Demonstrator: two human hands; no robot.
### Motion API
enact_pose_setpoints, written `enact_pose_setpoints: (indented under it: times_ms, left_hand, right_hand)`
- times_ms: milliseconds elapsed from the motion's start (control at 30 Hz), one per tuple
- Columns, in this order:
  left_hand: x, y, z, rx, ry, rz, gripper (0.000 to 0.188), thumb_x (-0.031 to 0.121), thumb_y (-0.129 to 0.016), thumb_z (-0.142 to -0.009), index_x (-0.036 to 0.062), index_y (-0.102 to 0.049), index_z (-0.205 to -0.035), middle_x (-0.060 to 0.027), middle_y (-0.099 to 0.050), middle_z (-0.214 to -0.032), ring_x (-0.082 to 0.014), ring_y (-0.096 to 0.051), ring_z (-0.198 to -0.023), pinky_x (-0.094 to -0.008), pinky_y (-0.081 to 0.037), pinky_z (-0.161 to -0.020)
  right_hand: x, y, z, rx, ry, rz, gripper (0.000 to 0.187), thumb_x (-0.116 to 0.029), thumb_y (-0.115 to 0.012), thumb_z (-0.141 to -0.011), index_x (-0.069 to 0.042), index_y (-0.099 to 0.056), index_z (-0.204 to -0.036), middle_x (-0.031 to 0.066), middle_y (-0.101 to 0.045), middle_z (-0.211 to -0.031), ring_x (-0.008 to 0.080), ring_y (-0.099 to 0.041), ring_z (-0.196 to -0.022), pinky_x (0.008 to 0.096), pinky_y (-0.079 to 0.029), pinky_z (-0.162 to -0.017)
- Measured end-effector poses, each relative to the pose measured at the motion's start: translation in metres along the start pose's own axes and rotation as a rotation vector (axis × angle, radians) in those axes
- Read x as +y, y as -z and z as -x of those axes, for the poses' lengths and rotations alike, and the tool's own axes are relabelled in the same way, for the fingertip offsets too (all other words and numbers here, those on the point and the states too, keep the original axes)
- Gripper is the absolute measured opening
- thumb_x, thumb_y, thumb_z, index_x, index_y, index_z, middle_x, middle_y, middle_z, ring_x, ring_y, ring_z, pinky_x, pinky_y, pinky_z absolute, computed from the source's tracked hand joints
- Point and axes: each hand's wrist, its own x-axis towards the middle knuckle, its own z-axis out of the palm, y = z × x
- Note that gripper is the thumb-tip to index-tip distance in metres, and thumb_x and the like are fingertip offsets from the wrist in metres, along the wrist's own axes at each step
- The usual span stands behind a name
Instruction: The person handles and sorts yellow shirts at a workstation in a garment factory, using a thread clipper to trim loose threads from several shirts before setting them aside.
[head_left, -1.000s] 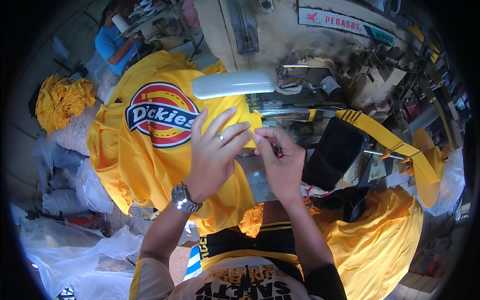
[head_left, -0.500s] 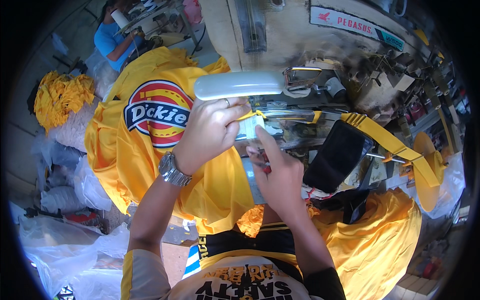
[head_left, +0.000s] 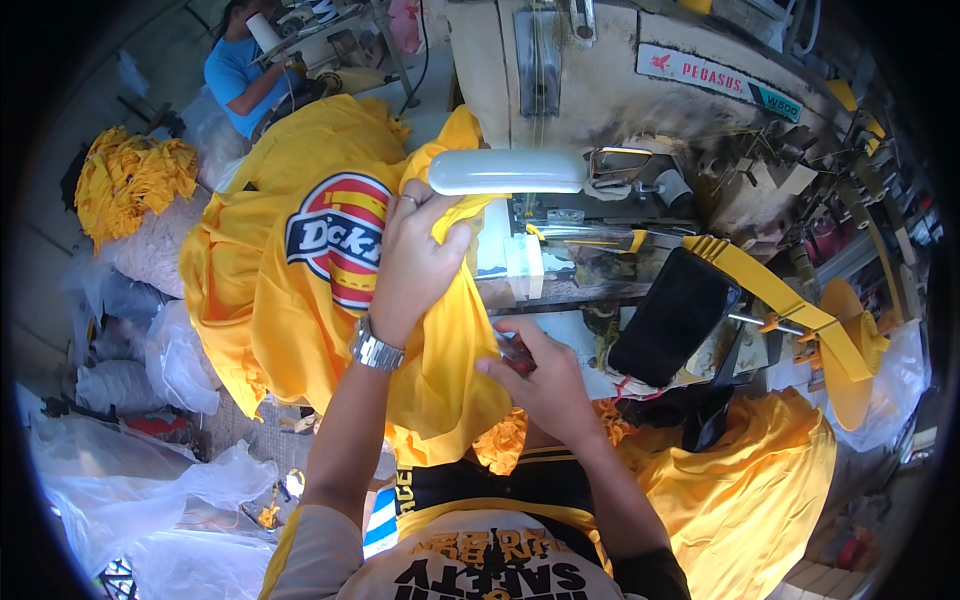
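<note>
My left hand [head_left: 420,255] grips the bunched edge of a yellow shirt [head_left: 240,265] with a round red, blue and white print. Its fingers are closed on the cloth, left of the sewing machine's needle area [head_left: 530,215]. Lower and to the right, my right hand [head_left: 550,388] is curled round a small red-and-dark tool [head_left: 514,352], mostly hidden by the fingers. This hand is apart from the cloth edge and below a pale block [head_left: 523,265] on the machine bed. A white lamp [head_left: 507,172] hangs over the shirt's edge.
A dark phone [head_left: 672,317] is propped right of the bed, beside a yellow tape [head_left: 765,275] running from a reel [head_left: 850,350]. More yellow cloth [head_left: 740,480] lies at the lower right. Plastic bags [head_left: 120,480] fill the left. A person in blue [head_left: 240,85] works behind.
My left hand has drawn the cloth edge left, away from the needle area. My right hand has moved down from the pale block, still round the small tool.
</note>
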Motion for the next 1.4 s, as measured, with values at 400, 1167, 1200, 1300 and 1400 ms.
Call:
enact_pose_setpoints:
  times_ms: [400, 1167, 1200, 1300, 1400]
  left_hand:
    - [0.080, 0.073, 0.039, -0.320, 0.218, 0.228, 0.011, 0.010, -0.056, -0.091, -0.0013, -0.059, -0.091, -0.0199, -0.056, -0.070, -0.0344, -0.057, -0.061, -0.0362, -0.040, -0.055]
    - [-0.064, 0.120, 0.011, -0.070, -0.105, -0.596, 0.050, 0.041, -0.074, -0.078, 0.0055, -0.066, -0.112, -0.0124, -0.067, -0.099, -0.0322, -0.059, -0.086, -0.0326, -0.045, -0.073]
    - [-0.073, 0.112, 0.002, 0.043, -0.234, -0.592, 0.049, 0.042, -0.074, -0.077, 0.0045, -0.067, -0.108, -0.0120, -0.067, -0.090, -0.0306, -0.058, -0.077, -0.0329, -0.043, -0.066]
    - [-0.072, 0.098, -0.017, -0.515, 0.207, -0.281, 0.039, 0.036, -0.072, -0.081, 0.0019, -0.064, -0.097, -0.0103, -0.062, -0.073, -0.0199, -0.054, -0.064, -0.0340, -0.039, -0.059]
    - [-0.052, 0.111, -0.027, -0.356, 0.171, 0.109, 0.030, 0.031, -0.071, -0.084, 0.0037, -0.060, -0.090, -0.0033, -0.059, -0.067, -0.0094, -0.050, -0.062, -0.0300, -0.038, -0.057]
  right_hand:
    - [-0.045, 0.032, -0.055, 0.324, 0.344, 0.925, 0.014, -0.017, -0.063, -0.086, -0.007, -0.054, -0.090, 0.0090, -0.058, -0.079, 0.0268, -0.063, -0.076, 0.0362, -0.052, -0.059]
    - [-0.045, -0.015, 0.019, -0.074, 0.200, 0.055, 0.031, -0.013, -0.074, -0.082, -0.002, -0.058, -0.105, 0.0143, -0.066, -0.082, 0.0220, -0.068, -0.070, 0.0320, -0.054, -0.059]
    - [-0.050, -0.018, 0.019, -0.103, 0.209, 0.056, 0.031, -0.013, -0.074, -0.082, -0.002, -0.058, -0.106, 0.0146, -0.066, -0.083, 0.0226, -0.069, -0.070, 0.0322, -0.055, -0.058]
    - [-0.054, -0.020, 0.019, -0.149, 0.270, 0.068, 0.027, -0.014, -0.071, -0.085, -0.002, -0.057, -0.105, 0.0149, -0.065, -0.080, 0.0265, -0.068, -0.068, 0.0329, -0.055, -0.058]
    - [-0.068, -0.019, 0.004, -0.029, 0.227, 0.074, 0.025, -0.013, -0.071, -0.084, -0.001, -0.057, -0.101, 0.0157, -0.064, -0.077, 0.0316, -0.066, -0.067, 0.0370, -0.053, -0.056]
